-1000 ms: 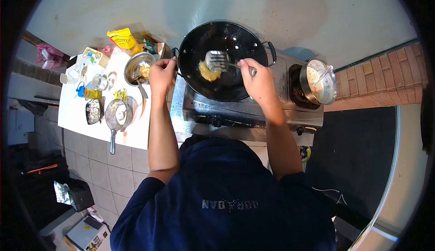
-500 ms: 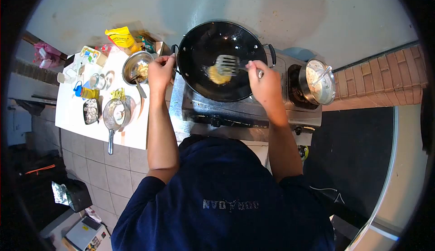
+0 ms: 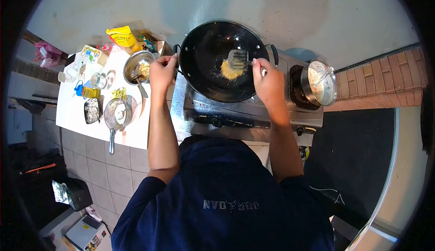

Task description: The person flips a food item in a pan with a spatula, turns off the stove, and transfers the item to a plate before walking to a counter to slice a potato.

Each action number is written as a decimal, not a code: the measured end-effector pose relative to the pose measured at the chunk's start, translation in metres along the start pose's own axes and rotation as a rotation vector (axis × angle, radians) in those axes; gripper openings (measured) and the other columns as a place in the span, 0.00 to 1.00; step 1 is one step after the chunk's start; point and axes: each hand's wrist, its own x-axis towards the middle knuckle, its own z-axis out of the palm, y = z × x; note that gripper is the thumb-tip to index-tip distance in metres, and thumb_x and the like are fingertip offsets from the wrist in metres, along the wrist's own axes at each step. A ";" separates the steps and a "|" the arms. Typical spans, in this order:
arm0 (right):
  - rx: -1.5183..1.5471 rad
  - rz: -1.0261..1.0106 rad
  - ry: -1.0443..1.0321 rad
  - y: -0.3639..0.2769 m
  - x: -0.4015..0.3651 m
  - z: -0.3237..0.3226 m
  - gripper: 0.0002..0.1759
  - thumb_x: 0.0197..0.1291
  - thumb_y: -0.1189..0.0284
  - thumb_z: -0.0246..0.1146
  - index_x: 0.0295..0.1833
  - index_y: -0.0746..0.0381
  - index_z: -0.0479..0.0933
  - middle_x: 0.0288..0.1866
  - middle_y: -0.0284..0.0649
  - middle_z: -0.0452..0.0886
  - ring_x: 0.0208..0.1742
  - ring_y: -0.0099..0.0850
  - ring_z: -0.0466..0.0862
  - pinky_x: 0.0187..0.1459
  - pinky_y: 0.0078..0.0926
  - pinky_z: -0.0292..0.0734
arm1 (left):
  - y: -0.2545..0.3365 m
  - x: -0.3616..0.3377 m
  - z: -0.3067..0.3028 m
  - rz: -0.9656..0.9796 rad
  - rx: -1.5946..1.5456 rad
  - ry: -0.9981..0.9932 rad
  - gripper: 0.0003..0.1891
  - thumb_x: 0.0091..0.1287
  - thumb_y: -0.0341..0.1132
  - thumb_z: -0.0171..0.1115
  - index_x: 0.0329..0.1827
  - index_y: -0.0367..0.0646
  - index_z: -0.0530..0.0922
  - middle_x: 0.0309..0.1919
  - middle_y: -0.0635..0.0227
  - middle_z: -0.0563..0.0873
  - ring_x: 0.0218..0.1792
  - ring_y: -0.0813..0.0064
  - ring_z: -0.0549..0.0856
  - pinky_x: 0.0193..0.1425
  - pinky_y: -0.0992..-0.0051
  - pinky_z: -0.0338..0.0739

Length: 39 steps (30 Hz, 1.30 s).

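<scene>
A black wok (image 3: 208, 85) sits on the gas stove (image 3: 199, 110). My left hand (image 3: 162, 73) is closed on the wok's left handle. In my right hand (image 3: 268, 81) is a slotted spatula (image 3: 237, 59), its head over a yellow-brown piece of food (image 3: 231, 71) in the wok. The wok's right handle (image 3: 273, 55) is free, just above my right hand. Left of my left hand stands a steel bowl (image 3: 131, 65) with yellowish food and a utensil inside.
On the white table (image 3: 68, 110) are a yellow bag (image 3: 122, 37), a yellow bottle with a blue cap (image 3: 88, 92), a dark container (image 3: 92, 110) and a strainer (image 3: 114, 115). A steel pot (image 3: 327, 92) of pale mixture stands on the right burner, beside a brick ledge (image 3: 376, 78).
The spatula and the food have shifted right inside the wok, and my right hand has moved slightly right. My left hand remains at the left handle.
</scene>
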 end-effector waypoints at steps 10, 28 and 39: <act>0.124 0.012 -0.021 -0.005 -0.003 0.001 0.11 0.65 0.66 0.60 0.41 0.63 0.81 0.30 0.53 0.82 0.33 0.51 0.84 0.33 0.40 0.77 | 0.015 -0.005 -0.004 -0.029 0.044 -0.007 0.18 0.65 0.42 0.65 0.34 0.29 0.84 0.20 0.67 0.83 0.23 0.82 0.77 0.29 0.77 0.71; 0.146 -0.071 0.030 0.004 0.012 0.021 0.11 0.65 0.65 0.61 0.41 0.62 0.81 0.28 0.55 0.80 0.32 0.53 0.82 0.31 0.39 0.76 | 0.009 -0.002 -0.003 -0.029 -0.009 -0.026 0.18 0.64 0.41 0.66 0.34 0.29 0.84 0.21 0.67 0.84 0.24 0.83 0.77 0.31 0.78 0.72; 0.018 -0.044 0.029 0.005 0.019 0.009 0.13 0.66 0.63 0.60 0.39 0.62 0.81 0.25 0.52 0.79 0.28 0.51 0.82 0.30 0.39 0.74 | 0.011 -0.003 -0.004 -0.037 0.023 -0.036 0.18 0.64 0.41 0.66 0.35 0.29 0.84 0.21 0.67 0.83 0.24 0.83 0.77 0.30 0.78 0.72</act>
